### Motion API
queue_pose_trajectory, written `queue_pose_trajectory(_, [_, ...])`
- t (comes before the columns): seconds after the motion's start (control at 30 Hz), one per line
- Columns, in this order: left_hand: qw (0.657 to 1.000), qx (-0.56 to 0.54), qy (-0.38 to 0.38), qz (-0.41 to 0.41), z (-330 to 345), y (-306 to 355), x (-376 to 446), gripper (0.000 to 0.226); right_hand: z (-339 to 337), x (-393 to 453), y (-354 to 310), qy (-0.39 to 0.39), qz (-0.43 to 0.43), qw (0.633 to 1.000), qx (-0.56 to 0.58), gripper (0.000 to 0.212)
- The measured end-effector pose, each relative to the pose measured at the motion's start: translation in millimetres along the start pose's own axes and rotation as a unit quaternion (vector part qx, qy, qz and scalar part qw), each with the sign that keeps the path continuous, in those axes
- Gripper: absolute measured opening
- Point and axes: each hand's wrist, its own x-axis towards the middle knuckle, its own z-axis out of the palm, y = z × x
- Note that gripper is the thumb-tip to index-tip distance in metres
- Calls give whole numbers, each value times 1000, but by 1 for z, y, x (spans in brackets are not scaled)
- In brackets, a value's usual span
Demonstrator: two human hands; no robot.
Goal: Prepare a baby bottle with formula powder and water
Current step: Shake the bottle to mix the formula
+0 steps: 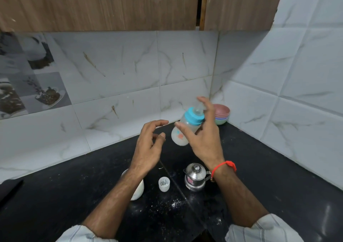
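Note:
A baby bottle (179,135) with a teal collar and clear teat is in the air above the black counter (259,176), tilted with its teat up and to the right. It looks milky white inside. My right hand (206,141) holds it, thumb on the body and a finger over the teat. A little left of the bottle, my left hand (148,149) hovers with its fingers loosely curled and apart, not touching it. Partly hidden under my left forearm stands a white container (138,189). A small steel kettle (195,176) with its lid on stands below my right wrist.
A small white cap (164,183) sits between the container and the kettle. White powder (174,203) is scattered on the counter in front of them. Stacked coloured bowls (222,114) stand in the tiled back corner. Wooden cabinets hang above.

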Motion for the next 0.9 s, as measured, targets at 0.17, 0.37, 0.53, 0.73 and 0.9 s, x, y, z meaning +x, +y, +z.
queue_pose_trajectory(0.17, [1000, -3, -2, 1, 2, -2, 1, 45, 5, -2, -1, 16, -51, 998, -24, 80])
queue_pose_trajectory(0.37, [1000, -2, 2, 1, 2, -3, 0, 51, 7, 5, -10, 54, -59, 996, 26, 83])
queue_pose_trajectory(0.53, [1000, -5, 2, -2, 1, -5, 1, 42, 10, -4, 1, -67, -6, 997, -47, 77])
queue_pose_trajectory(0.73, [1000, -7, 11, -6, -1, -9, 0, 44, 14, 5, -6, 150, -82, 981, 93, 79])
queue_pose_trajectory(0.9, [1000, -8, 11, -5, -2, -10, 1, 40, 12, -9, 4, -45, -17, 998, -36, 80])
